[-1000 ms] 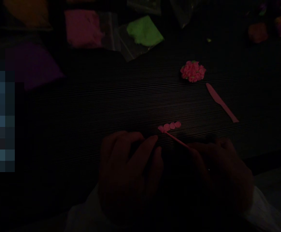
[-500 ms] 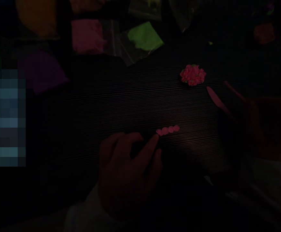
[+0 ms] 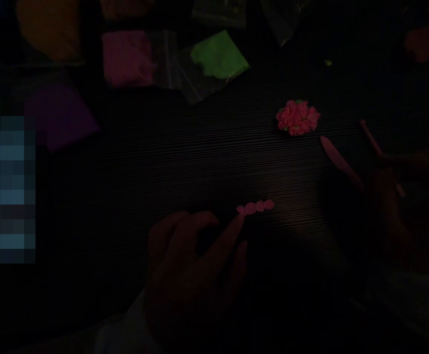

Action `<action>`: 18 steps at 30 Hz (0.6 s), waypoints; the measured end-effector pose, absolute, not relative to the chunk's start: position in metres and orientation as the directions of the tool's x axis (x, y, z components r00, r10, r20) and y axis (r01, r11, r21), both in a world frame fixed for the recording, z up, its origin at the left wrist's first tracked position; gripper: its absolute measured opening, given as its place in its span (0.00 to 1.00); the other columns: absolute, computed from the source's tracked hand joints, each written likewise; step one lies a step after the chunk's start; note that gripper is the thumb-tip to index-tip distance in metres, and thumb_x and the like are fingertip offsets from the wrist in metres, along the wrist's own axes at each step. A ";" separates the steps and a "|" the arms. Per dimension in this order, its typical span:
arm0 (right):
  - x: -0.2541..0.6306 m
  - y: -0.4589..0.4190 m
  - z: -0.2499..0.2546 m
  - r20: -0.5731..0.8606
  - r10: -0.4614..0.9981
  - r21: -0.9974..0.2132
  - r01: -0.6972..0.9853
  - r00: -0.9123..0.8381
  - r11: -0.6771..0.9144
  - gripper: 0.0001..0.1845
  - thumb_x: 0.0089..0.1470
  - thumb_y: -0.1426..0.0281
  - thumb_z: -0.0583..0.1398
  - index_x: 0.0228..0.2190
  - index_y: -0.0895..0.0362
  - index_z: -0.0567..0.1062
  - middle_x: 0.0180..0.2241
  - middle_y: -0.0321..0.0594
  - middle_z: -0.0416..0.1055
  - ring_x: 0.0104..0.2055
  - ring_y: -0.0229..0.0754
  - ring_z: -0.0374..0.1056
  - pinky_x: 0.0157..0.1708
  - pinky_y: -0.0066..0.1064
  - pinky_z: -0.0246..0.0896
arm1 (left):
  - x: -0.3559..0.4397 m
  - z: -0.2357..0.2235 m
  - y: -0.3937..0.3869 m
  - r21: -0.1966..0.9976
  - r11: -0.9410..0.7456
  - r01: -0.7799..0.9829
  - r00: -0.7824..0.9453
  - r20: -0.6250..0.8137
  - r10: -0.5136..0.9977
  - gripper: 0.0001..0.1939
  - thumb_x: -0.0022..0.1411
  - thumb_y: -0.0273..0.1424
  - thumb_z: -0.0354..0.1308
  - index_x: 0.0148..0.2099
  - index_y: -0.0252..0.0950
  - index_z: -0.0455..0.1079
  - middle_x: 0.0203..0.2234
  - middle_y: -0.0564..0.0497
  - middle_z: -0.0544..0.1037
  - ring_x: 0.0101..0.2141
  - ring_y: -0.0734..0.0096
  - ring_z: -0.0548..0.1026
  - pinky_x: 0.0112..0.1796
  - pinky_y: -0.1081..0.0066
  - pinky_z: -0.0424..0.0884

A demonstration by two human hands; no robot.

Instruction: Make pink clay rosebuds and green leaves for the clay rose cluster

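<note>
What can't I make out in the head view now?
All in the head view:
Right hand: gloom blurs its outline, so whether it grips the pink stick or only touches it is unclear.
Pink knife: its handle end is hidden by the right hand.
Left hand: dim light hides whether its fingertip presses the leftmost pink disc.
Large orange bag: cut off by the top edge.
Pixelated block, left edge: covers whatever is behind it.

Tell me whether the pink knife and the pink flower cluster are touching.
Apart. The head view shows it: a narrow strip of dark table lies between the tip of the pink knife and the pink flower cluster.
</note>
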State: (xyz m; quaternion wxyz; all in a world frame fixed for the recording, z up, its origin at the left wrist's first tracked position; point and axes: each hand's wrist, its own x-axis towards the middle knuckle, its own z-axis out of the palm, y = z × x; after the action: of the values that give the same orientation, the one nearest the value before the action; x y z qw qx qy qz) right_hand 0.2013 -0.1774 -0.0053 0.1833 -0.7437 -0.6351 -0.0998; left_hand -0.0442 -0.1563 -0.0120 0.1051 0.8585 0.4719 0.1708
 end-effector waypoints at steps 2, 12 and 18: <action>0.186 -0.179 -0.004 0.408 0.906 -0.218 0.976 0.112 -0.023 0.13 0.42 0.73 0.60 0.34 0.65 0.71 0.32 0.50 0.68 0.38 0.45 0.63 0.35 0.37 0.60 | -0.044 -0.012 -0.157 0.351 -0.530 0.772 0.494 0.194 0.848 0.17 0.45 0.29 0.60 0.41 0.40 0.71 0.34 0.48 0.69 0.36 0.62 0.66 0.38 0.60 0.63; 0.140 -0.173 -0.005 0.281 0.954 -0.373 0.903 -0.110 0.213 0.11 0.44 0.73 0.59 0.35 0.56 0.71 0.30 0.40 0.68 0.31 0.41 0.62 0.31 0.39 0.57 | -0.043 -0.009 -0.158 0.383 -0.487 0.785 0.434 0.220 0.873 0.14 0.45 0.28 0.59 0.39 0.38 0.73 0.32 0.47 0.70 0.35 0.63 0.65 0.38 0.61 0.63; 0.144 -0.174 -0.006 0.272 0.954 -0.374 0.899 -0.129 0.228 0.10 0.45 0.75 0.59 0.34 0.58 0.71 0.29 0.41 0.68 0.31 0.41 0.62 0.30 0.39 0.57 | -0.043 -0.013 -0.157 0.353 -0.503 0.789 0.456 0.212 0.864 0.16 0.45 0.31 0.60 0.41 0.40 0.72 0.33 0.47 0.70 0.36 0.61 0.65 0.38 0.60 0.63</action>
State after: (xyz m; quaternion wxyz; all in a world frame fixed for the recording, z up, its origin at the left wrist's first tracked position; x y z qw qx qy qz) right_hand 0.1438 -0.1735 -0.0057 0.2304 -0.6186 -0.7488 0.0595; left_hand -0.0434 -0.1570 -0.0126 0.1023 0.8471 0.4879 0.1841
